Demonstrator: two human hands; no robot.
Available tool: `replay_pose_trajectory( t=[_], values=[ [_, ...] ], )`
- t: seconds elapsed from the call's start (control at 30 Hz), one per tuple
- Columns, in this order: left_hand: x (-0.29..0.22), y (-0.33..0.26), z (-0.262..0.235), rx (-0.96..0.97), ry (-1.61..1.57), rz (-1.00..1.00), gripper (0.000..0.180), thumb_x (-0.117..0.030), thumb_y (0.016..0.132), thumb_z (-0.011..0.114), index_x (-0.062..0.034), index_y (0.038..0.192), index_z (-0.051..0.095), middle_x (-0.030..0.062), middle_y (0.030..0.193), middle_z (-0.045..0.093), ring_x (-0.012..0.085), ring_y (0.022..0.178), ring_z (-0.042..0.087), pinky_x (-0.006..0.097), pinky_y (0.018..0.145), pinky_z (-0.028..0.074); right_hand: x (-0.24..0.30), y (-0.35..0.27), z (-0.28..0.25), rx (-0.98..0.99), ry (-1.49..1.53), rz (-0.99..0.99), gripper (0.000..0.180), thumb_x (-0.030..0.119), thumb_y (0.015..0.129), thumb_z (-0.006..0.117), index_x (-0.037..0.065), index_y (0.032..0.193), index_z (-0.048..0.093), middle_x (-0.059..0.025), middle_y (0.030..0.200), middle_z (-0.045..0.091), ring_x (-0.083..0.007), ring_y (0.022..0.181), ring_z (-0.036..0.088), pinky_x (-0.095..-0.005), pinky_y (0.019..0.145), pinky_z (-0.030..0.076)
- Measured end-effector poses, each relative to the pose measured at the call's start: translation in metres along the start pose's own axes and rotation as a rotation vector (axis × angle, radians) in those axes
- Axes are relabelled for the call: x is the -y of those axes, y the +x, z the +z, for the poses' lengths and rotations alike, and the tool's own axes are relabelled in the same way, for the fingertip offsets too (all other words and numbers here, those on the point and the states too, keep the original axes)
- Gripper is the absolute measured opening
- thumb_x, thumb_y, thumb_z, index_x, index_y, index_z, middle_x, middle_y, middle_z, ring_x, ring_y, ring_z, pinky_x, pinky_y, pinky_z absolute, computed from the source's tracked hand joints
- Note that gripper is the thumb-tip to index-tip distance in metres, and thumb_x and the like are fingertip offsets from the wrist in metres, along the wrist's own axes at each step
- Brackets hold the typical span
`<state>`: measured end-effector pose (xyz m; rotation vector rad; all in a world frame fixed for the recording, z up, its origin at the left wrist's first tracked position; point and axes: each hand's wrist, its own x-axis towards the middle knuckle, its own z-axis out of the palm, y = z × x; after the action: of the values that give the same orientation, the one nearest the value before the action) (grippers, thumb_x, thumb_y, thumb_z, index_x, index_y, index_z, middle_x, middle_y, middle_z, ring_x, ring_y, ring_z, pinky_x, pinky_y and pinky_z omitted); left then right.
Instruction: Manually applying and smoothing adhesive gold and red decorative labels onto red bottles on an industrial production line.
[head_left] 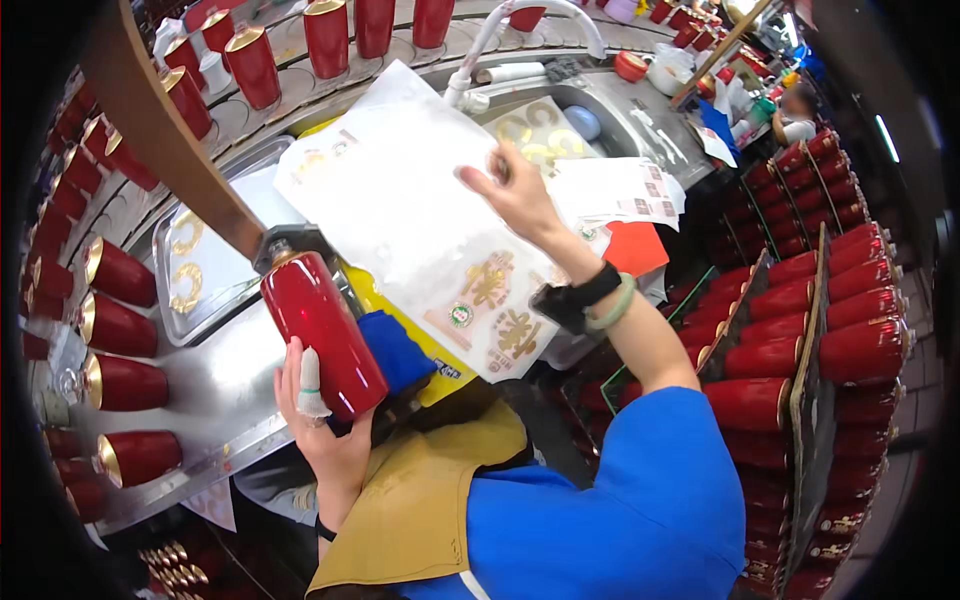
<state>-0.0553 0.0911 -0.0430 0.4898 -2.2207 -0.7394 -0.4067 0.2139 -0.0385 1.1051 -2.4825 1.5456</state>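
Note:
A glossy red bottle lies tilted in front of me, its neck end in a dark holder. My left hand cups its lower end, the thumb on one side and the fingers on the other. One finger wears a white cover with a green band. Over white sheets is my right hand, its fingers curled; whatever they may hold is hidden. Gold and brown printed designs show on the sheets' near part. A yellow sheet and a blue cloth lie beside the bottle.
A metal tray with gold ring-shaped pieces is at the left. Red bottles line the left and far sides. A white tap arches over a sink. Racks of red bottles stand at the right. Another person is far right.

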Motion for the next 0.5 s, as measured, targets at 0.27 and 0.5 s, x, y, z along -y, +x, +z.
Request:
replay_pose_trajectory(
  t=[0.27, 0.5],
  values=[
    [0.008, -0.001, 0.0, 0.051, 0.068, 0.071, 0.081, -0.005, 0.07, 0.088, -0.0092, 0.144, 0.056, 0.0218, 0.154, 0.051, 0.0423, 0.143, 0.047, 0.057, 0.123, 0.028, -0.129, -0.058, -0.197, -0.078, -1.092, 0.617, 0.024, 0.017, 0.094, 0.061, 0.007, 0.113, 0.073, -0.0225, 0.109, 0.072, -0.0429, 0.11, 0.067, -0.0542, 0.089, 0.054],
    [0.019, -0.013, -0.01, 0.11, 0.11, 0.068, 0.085, -0.006, 0.067, 0.088, -0.0081, 0.145, 0.055, 0.0242, 0.157, 0.047, 0.0454, 0.145, 0.043, 0.059, 0.122, 0.027, -0.168, -0.048, -0.198, 0.089, -0.944, 0.284, 0.042, 0.003, 0.084, 0.065, 0.017, 0.122, 0.073, -0.0182, 0.125, 0.069, -0.041, 0.112, 0.066, -0.0502, 0.094, 0.054]
  ],
)
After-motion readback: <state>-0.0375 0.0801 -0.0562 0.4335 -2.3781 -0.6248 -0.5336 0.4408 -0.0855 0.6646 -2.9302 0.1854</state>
